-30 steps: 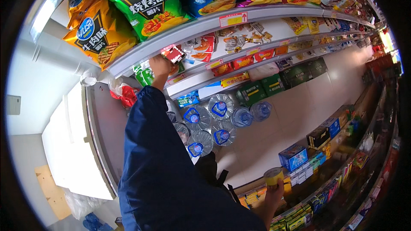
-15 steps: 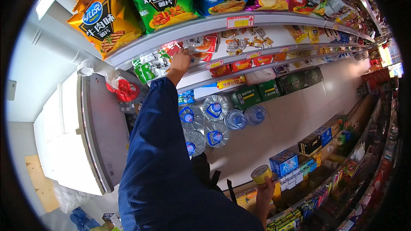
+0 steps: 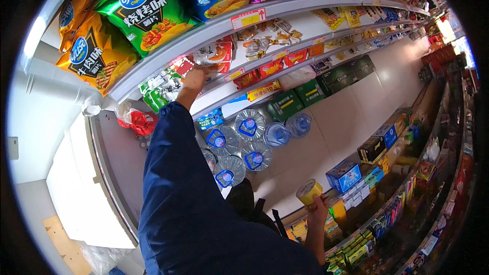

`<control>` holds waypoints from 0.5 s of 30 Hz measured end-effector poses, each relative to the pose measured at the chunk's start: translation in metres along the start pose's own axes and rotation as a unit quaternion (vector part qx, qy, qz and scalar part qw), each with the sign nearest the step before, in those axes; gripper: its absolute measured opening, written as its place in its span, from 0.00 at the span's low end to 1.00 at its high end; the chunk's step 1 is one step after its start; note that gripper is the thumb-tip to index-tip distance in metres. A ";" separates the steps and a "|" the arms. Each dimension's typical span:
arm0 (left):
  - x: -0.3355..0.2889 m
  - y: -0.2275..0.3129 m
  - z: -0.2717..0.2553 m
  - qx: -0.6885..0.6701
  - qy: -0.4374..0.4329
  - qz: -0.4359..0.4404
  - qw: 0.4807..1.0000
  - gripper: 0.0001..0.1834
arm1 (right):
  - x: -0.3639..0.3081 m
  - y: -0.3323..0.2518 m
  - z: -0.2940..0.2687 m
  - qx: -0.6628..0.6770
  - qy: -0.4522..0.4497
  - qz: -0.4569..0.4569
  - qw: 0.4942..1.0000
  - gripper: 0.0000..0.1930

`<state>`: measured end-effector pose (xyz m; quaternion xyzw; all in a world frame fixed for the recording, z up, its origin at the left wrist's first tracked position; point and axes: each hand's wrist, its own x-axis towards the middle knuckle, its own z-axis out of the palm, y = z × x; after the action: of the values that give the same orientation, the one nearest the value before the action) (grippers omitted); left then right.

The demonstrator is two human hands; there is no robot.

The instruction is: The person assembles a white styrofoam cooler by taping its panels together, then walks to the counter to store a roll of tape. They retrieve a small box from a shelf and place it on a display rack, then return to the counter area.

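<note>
Reaching up to the shelf under the big chip bags, my left hand has its fingers curled among flat snack packets. A red-and-white packet lies right beside its fingertips, and green-and-white packets lie to its left. The fingers look closed, but the hand itself hides what is between them. Low at the right, my right hand grips a short yellow cylinder with a pale round end. It is tilted, with that end facing up and to the left; I cannot tell its kind.
Chip bags line the shelf above my left hand. Several large water bottles stand on the floor below, beside green boxes. A blue box and small goods sit on the right-hand shelves. A white freezer-like cabinet is at the left.
The view has turned, so the shelves appear farther left. My left hand has drawn slightly toward the shelf's front edge. My right hand still holds the yellow cylinder.
</note>
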<state>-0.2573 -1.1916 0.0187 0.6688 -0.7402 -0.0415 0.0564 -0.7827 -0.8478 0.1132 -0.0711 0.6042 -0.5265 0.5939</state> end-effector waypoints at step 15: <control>0.007 0.009 -0.021 -0.180 -0.039 0.053 0.982 0.19 | -0.001 0.025 0.002 -0.037 0.046 -0.017 0.998 0.06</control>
<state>-0.2637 -1.1973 0.0414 0.6054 -0.7567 -0.1968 0.1491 -0.7672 -0.8373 0.0964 -0.0791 0.6489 -0.5162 0.5533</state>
